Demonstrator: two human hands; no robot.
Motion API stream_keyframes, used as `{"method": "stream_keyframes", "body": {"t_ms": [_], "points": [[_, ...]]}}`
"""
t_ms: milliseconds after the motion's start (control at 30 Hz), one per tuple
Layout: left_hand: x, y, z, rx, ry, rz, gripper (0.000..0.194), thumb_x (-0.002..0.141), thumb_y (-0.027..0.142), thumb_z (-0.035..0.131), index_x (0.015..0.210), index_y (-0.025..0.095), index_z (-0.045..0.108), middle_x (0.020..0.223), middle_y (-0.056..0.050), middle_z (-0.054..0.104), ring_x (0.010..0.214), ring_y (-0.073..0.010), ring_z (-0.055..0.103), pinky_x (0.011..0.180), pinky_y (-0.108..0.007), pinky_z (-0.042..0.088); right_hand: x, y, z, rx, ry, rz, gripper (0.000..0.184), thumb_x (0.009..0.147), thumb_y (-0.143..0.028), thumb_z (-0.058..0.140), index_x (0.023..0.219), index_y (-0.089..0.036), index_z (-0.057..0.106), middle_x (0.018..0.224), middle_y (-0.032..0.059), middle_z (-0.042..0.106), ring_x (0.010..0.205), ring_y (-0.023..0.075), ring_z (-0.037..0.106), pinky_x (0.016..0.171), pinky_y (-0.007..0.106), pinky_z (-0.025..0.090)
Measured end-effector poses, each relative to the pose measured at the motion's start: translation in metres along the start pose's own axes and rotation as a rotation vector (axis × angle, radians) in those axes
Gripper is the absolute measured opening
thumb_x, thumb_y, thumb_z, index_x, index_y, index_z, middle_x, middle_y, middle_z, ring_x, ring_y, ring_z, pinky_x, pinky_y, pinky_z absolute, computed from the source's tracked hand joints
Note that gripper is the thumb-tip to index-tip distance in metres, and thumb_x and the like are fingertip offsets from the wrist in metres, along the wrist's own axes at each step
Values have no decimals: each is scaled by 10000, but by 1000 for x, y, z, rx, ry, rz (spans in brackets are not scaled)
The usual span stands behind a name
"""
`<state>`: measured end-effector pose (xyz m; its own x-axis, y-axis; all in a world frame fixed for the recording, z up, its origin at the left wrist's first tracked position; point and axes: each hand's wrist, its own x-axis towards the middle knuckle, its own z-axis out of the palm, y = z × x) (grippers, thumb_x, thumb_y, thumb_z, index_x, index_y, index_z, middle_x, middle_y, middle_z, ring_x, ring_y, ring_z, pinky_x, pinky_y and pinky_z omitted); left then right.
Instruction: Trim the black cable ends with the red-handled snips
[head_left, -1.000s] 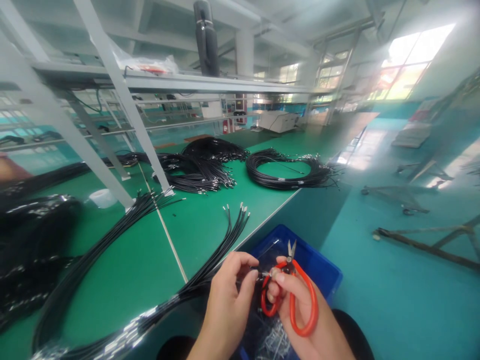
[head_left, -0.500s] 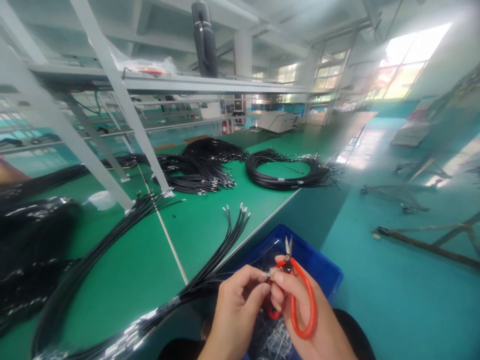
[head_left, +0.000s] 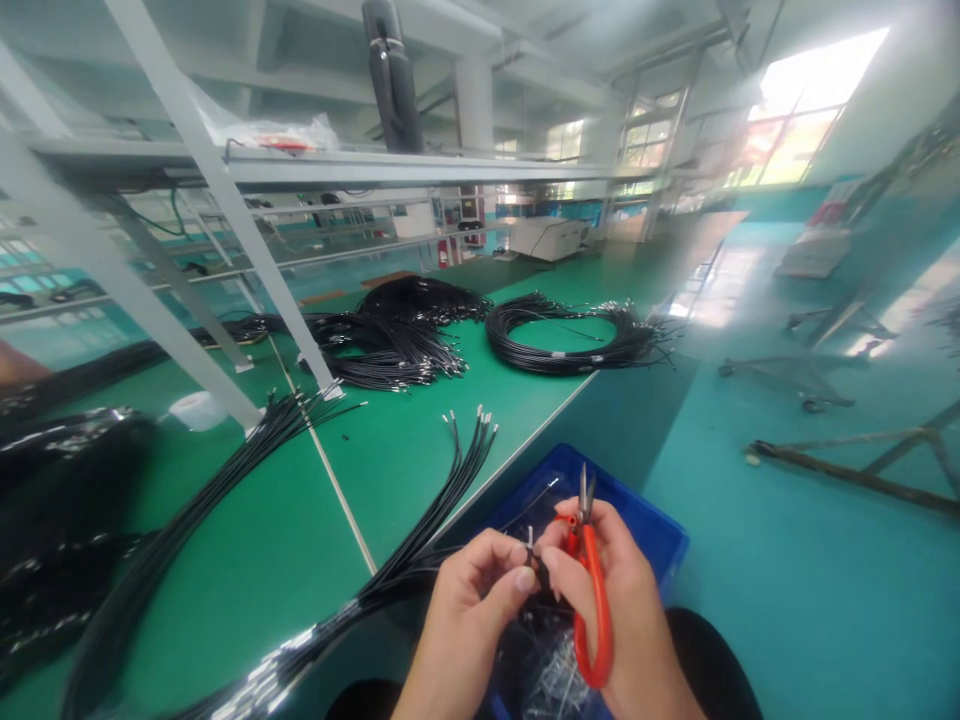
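Note:
My right hand (head_left: 611, 580) is wrapped round red-handled scissors (head_left: 592, 590), whose narrow metal blades point up and away from me. My left hand (head_left: 480, 600) pinches a thin black cable (head_left: 532, 560) with a pale tip sticking up between the two hands. The thumb and finger of my right hand are close beside that tip; whether they touch it I cannot tell. Below both hands is a blue bin (head_left: 660, 530) holding small clear and silvery pieces (head_left: 559, 680). Left of my hands, a bundle of black cables (head_left: 420, 535) with silvery ends reaches over the table edge.
On the green table (head_left: 382, 470) lie a coil of black cables (head_left: 551, 360) and further cable piles (head_left: 397, 350). White shelf posts (head_left: 232, 240) rise at the left, near a white roll (head_left: 198, 410). Wheeled metal frames (head_left: 795, 385) stand on the floor at right.
The scissors have turned in my right hand, their handles now nearer edge-on. A pale cable tip now shows upright between my fingers. The view has shifted slightly.

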<state>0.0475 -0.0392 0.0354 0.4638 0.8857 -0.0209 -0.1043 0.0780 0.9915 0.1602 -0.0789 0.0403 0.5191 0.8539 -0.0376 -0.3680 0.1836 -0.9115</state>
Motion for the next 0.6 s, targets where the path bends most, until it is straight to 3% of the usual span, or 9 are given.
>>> {"method": "stream_keyframes", "body": {"t_ms": [100,200,300,433,500,600], "points": [[0,0,-1,31,15,2,167,745,282,665,674,140,613,601,18,543,551,-98,420,528,-190,336,-2,3,-4,-181,84,-191,243,666,-194,705,871,-239,584,793,4,652,721,176,622,659,285,500],[0,1,0,50,17,13,148,755,255,659,671,142,615,604,24,529,558,-96,424,539,-187,353,-3,7,-6,-304,87,-315,224,671,-161,685,867,-247,619,844,23,674,781,204,634,736,328,493],[-1,3,3,92,17,14,128,766,247,649,692,145,627,633,13,556,585,-106,462,562,-193,382,-4,11,-5,-394,86,-399,227,672,-129,673,848,-268,640,791,3,689,732,195,640,697,304,489],[-3,4,7,121,63,19,103,750,230,658,693,146,642,633,5,591,575,-109,490,557,-195,406,-5,13,0,-444,191,-560,205,667,-117,655,778,-288,660,731,-13,680,681,184,619,648,278,465],[-2,4,7,89,111,24,109,737,229,668,674,147,635,614,10,595,539,-99,484,529,-189,405,-6,14,0,-484,240,-595,203,667,-124,652,781,-292,658,728,-12,679,696,186,617,660,275,456],[1,4,3,22,173,30,111,723,237,684,688,149,625,625,11,613,514,-91,495,511,-186,414,-10,14,-6,-528,256,-514,227,657,-132,664,829,-282,655,751,-3,690,679,184,621,670,276,458]]}}
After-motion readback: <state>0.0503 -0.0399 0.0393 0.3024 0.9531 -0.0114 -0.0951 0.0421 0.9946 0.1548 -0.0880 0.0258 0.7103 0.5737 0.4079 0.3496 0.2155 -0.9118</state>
